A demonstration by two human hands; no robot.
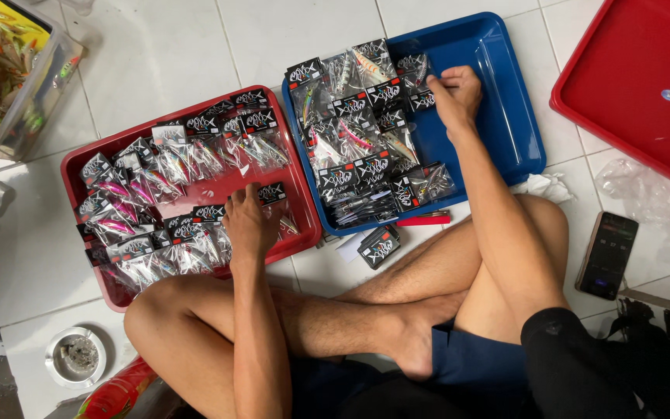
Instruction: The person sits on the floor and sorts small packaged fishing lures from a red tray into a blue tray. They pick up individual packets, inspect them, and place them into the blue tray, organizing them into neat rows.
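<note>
Packets [149, 174] of bagged lures could slide out of their rows, since the left hand [248, 221] presses flat on them while the right hand [455, 93] pinches one in the blue tray [505, 116].

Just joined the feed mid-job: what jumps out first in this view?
Two trays crowded with small clear packets of fishing lures, black header cards on top: a red tray at left, a blue tray at centre. The left hand rests on packets in the red tray, and the right hand touches packets at the blue tray's upper part. Another red tray sits at the top right, and a dark phone lies on the tiles beside the knee.
</note>
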